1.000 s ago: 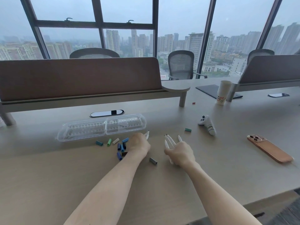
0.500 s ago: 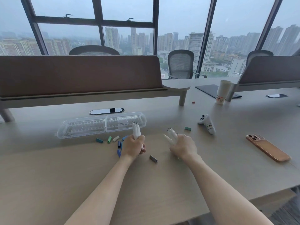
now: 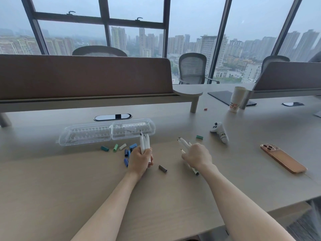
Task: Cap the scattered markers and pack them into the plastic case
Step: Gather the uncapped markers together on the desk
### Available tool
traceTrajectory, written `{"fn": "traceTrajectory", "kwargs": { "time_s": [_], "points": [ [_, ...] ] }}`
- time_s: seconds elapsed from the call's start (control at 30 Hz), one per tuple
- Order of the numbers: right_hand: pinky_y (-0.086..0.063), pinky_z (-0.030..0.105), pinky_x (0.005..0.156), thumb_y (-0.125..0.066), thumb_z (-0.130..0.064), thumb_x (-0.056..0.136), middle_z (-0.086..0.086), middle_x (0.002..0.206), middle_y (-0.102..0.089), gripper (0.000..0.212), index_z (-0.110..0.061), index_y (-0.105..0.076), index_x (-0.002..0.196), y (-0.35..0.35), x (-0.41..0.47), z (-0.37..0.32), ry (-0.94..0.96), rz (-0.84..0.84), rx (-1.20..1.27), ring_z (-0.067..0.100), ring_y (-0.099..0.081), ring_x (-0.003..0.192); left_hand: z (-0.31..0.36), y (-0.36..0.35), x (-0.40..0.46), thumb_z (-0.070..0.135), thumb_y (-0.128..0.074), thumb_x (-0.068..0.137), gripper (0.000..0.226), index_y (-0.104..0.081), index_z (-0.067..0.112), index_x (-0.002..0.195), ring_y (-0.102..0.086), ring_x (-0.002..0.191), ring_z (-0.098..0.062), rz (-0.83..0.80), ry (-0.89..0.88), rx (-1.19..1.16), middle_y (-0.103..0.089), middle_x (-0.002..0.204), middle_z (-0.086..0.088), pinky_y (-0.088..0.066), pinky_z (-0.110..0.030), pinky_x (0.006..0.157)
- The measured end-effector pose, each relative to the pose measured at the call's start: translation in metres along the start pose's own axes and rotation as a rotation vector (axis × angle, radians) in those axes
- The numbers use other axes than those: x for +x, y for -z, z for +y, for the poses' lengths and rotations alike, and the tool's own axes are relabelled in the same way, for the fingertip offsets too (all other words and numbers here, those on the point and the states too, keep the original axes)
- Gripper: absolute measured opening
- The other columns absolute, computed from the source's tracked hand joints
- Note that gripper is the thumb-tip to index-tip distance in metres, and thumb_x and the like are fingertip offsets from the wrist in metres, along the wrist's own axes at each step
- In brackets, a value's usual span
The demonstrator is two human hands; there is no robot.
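Clenching three uncapped markers upright, the left hand matches the right hand, whose grip fans about four markers; nine loose caps dot the surface.

Light: I saw flat, grey daylight from the windows ahead.
Shadows: faint and soft on the table.
Edges: frames bowed by the wide lens.
Focus: slightly soft throughout.

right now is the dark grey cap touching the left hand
Apart. The head view shows bare table between the dark grey cap and the left hand, which grips uncapped markers.
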State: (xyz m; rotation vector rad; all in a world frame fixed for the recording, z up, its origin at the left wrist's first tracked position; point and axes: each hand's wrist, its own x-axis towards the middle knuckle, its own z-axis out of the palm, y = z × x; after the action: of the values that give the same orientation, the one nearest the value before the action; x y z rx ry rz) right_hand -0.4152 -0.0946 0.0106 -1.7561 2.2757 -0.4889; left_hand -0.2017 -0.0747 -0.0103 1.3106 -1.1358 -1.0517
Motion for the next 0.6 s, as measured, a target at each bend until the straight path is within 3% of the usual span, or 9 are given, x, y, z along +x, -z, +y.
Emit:
{"fn": "traceTrajectory", "kwargs": {
  "time_s": [0.13, 0.27, 0.37, 0.47, 0.6],
  "points": [
    [-0.041, 0.03, 0.065, -0.059, -0.03, 0.084, 0.015, 0.094, -0.07, 0.028, -0.008, -0.07, 0.095, 0.005, 0.004, 0.005, 0.019, 0.106, 0.021, 0.035, -0.066, 0.089, -0.001, -0.001, -0.001, 0.008, -0.053, 0.093, 0.015, -0.058, 0.003, 0.08, -0.05, 0.051, -0.014, -0.001, -0.004, -0.001, -0.052, 0.059, -0.006, -0.043, -0.025, 0.049],
    [-0.046, 0.036, 0.088, -0.055, -0.033, 0.091, 0.017, 0.124, -0.053, 0.036, -0.008, -0.066, 0.115, 0.001, 0.016, 0.005, -0.021, 0.083, -0.053, 0.037, -0.056, 0.108, -0.004, -0.002, -0.001, 0.008, -0.053, 0.092, 0.015, -0.059, 0.003, 0.079, -0.051, 0.052, -0.015, -0.004, -0.025, 0.044, -0.054, 0.058, -0.006, -0.043, -0.025, 0.048],
    [-0.044, 0.038, 0.097, -0.046, -0.024, 0.098, 0.015, 0.13, -0.048, 0.035, -0.01, -0.06, 0.127, -0.008, 0.02, 0.004, -0.031, 0.02, -0.13, 0.034, -0.048, 0.119, -0.004, -0.001, -0.002, 0.008, -0.053, 0.092, 0.015, -0.059, 0.004, 0.079, -0.051, 0.053, -0.014, -0.007, -0.027, 0.054, -0.055, 0.059, -0.005, -0.043, -0.025, 0.049],
    [-0.044, 0.038, 0.097, -0.038, -0.008, 0.097, 0.017, 0.13, -0.054, 0.035, -0.004, -0.055, 0.127, -0.01, 0.022, 0.001, 0.006, 0.045, -0.167, 0.037, -0.051, 0.122, -0.002, -0.001, -0.004, 0.006, -0.051, 0.092, 0.013, -0.059, 0.006, 0.082, -0.051, 0.051, -0.012, 0.006, -0.013, 0.019, -0.055, 0.058, -0.002, -0.043, -0.024, 0.048],
    [-0.047, 0.039, 0.093, -0.037, -0.005, 0.097, 0.019, 0.126, -0.059, 0.028, -0.004, -0.049, 0.122, -0.012, 0.015, -0.004, 0.026, 0.075, -0.206, 0.039, -0.055, 0.119, -0.002, 0.0, -0.007, 0.006, -0.05, 0.092, 0.013, -0.059, 0.008, 0.083, -0.054, 0.052, -0.013, 0.01, -0.009, 0.009, -0.057, 0.06, -0.003, -0.043, -0.024, 0.048]
  ]
}}
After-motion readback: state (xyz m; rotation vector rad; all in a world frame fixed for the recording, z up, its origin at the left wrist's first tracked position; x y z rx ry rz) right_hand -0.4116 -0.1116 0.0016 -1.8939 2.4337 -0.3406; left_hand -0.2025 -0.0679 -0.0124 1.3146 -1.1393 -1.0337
